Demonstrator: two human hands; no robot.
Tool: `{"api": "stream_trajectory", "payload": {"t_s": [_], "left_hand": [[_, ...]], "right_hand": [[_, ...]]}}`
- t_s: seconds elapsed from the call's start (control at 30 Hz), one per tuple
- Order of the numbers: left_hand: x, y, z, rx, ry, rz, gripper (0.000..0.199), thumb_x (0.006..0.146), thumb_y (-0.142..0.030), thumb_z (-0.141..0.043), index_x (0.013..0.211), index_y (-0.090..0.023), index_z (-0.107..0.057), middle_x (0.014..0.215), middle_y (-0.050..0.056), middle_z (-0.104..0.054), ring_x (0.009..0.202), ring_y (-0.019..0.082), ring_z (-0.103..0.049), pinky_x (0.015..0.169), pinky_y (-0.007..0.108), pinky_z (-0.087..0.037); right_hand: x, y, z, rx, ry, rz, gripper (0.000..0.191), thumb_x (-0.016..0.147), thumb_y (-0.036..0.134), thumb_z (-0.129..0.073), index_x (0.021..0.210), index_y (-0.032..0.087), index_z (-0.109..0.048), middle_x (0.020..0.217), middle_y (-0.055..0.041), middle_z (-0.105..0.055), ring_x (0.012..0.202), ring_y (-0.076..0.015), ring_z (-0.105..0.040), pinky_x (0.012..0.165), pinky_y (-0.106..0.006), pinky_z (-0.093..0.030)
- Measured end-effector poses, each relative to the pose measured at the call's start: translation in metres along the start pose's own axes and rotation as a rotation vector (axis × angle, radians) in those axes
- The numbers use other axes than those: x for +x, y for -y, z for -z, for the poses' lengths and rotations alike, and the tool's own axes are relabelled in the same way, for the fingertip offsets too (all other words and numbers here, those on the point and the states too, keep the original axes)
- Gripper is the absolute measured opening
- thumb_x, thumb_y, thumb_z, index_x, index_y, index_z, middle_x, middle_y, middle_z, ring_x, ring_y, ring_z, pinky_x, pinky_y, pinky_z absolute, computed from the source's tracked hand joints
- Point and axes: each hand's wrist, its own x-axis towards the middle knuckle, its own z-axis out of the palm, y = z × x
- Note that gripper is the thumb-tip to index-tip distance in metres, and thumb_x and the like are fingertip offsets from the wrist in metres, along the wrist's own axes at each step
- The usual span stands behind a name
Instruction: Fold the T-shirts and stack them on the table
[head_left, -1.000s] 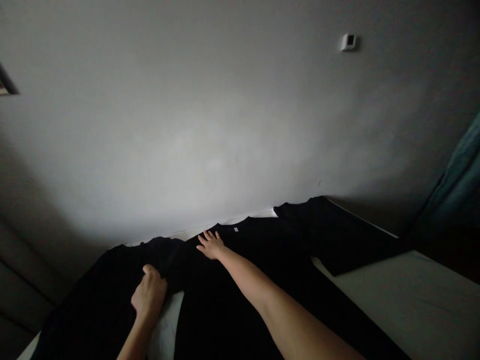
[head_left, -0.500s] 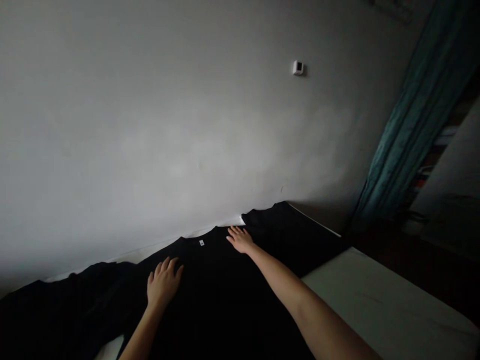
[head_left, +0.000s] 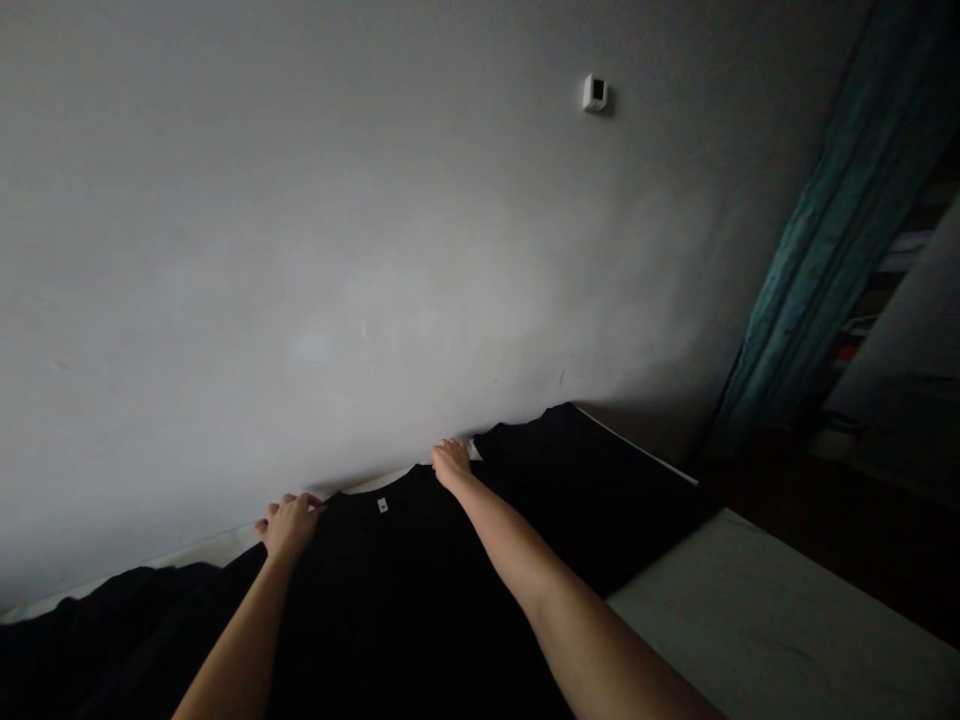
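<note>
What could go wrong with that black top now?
The left hand and right hand are at the far edge of the black top, either side of the white tag; uneven tugging might pull it crooked. Both are close to the wall, so they could bump it. Creases might be missed, since the black top looks so dark.

Two hands are at the tabletop's (head_left: 795,590) far edge: one left hand (head_left: 289,525) and one right hand (head_left: 451,462). Black cloth (head_left: 420,610) spreads along that edge, too dark to count as one garment or several; one white label (head_left: 382,505) shows on it, near the far edge between the hands. Beyond the tabletop there are one wall (head_left: 337,200), one small white device (head_left: 595,93) mounted on it, and one teal curtain (head_left: 795,250) past the right end
</note>
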Motion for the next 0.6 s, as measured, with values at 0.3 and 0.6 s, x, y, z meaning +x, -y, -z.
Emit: {"api": "stream_trajectory", "payload": {"t_s": [0.3, 0.6], "left_hand": [[-0.091, -0.029, -0.033, 0.061, -0.071, -0.316, 0.053, 0.095, -0.033, -0.033, 0.145, -0.018, -0.041, 0.157, 0.013, -0.035, 0.142, 0.03, -0.032, 0.111, 0.047, -0.029], [-0.206, 0.141, 0.001, 0.139, -0.08, -0.446, 0.054, 0.089, -0.041, -0.034, 0.128, -0.016, -0.061, 0.139, 0.014, -0.058, 0.129, 0.032, -0.053, 0.107, 0.047, -0.042]], "right_hand": [[-0.111, 0.032, -0.033, 0.098, 0.053, 0.38, 0.057, 0.099, 0.046, -0.042, 0.149, 0.02, -0.039, 0.16, -0.0105, -0.026, 0.145, -0.0262, -0.027, 0.116, -0.044, -0.024], [-0.184, -0.059, 0.052, -0.071, 0.059, 0.177, 0.047, 0.096, 0.023, -0.052, 0.139, 0.005, -0.048, 0.15, -0.0176, -0.043, 0.139, -0.0276, -0.039, 0.114, -0.037, -0.031]]}}
